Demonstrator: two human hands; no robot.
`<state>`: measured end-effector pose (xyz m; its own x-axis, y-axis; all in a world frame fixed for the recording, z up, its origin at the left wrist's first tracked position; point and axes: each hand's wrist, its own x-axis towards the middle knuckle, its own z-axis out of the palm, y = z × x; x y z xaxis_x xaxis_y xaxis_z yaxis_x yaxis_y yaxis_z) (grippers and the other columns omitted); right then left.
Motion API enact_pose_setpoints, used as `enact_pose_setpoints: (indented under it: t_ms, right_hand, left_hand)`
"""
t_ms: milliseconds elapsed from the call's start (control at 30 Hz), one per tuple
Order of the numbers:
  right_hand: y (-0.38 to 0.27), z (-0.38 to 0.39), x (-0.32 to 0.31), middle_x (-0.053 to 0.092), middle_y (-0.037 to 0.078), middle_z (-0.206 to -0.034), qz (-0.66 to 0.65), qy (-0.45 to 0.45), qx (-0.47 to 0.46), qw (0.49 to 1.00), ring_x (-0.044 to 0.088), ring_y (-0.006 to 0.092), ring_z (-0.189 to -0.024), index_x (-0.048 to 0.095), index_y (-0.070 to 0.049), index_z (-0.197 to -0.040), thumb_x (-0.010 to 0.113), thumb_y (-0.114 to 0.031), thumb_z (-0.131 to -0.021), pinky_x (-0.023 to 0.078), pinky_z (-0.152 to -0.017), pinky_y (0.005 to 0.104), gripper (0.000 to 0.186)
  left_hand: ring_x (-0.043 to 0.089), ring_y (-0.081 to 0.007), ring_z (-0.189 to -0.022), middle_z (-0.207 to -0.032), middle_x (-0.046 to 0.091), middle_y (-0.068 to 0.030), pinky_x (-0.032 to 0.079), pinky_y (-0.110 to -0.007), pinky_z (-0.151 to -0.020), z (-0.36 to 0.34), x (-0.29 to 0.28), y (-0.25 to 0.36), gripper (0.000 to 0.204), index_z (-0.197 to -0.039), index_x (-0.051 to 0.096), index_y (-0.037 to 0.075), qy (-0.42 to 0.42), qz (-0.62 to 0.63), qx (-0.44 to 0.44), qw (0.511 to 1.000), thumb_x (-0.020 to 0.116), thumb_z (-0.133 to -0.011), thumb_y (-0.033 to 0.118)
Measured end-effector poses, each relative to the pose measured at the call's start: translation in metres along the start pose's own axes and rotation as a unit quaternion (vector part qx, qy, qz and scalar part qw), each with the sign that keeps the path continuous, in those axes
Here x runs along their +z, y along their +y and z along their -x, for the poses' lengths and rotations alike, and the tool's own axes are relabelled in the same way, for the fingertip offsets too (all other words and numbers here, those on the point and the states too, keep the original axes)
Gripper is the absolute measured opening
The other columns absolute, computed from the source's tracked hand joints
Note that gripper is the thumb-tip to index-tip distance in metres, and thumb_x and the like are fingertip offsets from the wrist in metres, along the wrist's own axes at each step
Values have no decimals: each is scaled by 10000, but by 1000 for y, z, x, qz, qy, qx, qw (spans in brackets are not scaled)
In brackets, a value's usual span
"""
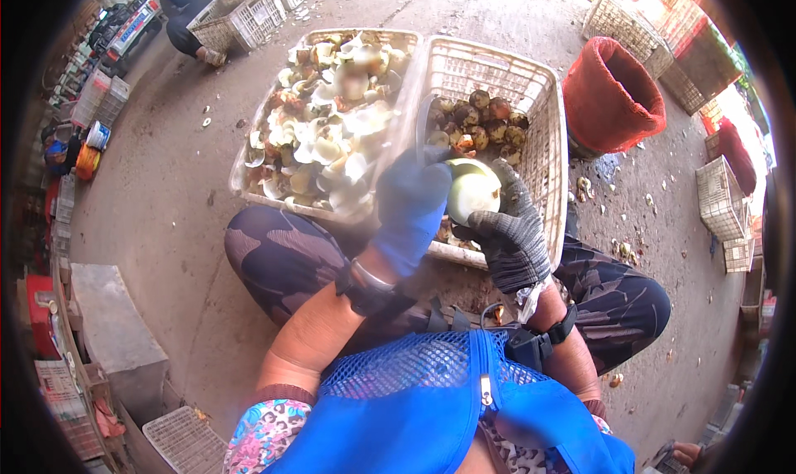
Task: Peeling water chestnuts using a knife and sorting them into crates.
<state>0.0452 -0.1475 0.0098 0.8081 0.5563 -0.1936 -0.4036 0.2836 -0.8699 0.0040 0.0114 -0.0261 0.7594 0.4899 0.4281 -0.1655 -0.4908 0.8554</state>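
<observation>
My left hand [408, 209], in a blue glove, is closed round a tool with a thin, upright blade [426, 124], beside a pale, partly peeled bulb [476, 194]. My right hand [514, 238], in a grey knitted glove, grips that bulb over the right crate [547, 142]. Dark, unpeeled round bulbs [497, 130] lie inside that crate. The left crate [298, 209], touching it, is heaped with pale peelings and pieces [323, 142]; a blurred patch hides some of them.
A red bucket-like container [613, 101] stands right of the crates. More crates [717, 196] line the right and stand at the top left [245, 18], near another person [178, 18]. A grey slab [116, 316] lies at the left. Another person's hand [688, 453] shows lower right.
</observation>
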Motion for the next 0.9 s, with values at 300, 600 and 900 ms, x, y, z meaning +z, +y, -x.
enact_pose_setpoints:
  t_ms: [300,600,900]
  right_hand:
    - [-15,2,-32,661,162,-1118,267,45,-1,963,688,229,-994,312,-25,-1572,782,64,-681,608,-795,335,1012]
    - [-33,-2,-12,707,74,-994,442,-5,-44,896,694,182,-901,517,-77,-1347,771,-130,-877,576,-801,323,537]
    - [-123,-44,-66,670,178,-1156,183,33,-133,974,721,306,-975,370,-28,-1530,748,22,-765,637,-663,355,854]
  left_hand:
    - [717,-227,-779,-980,753,-144,579,-344,-747,-47,-26,14,258,-1112,717,34,-182,-205,-107,956,652,-893,153]
    - [686,-273,-729,-848,706,-69,563,-370,-626,-26,5,8,170,-1046,735,157,-265,-159,253,917,721,-878,185]
    - [565,-47,-598,-701,636,41,476,-232,-541,-38,-27,-26,178,-1014,749,38,-199,-8,-216,956,738,-884,159]
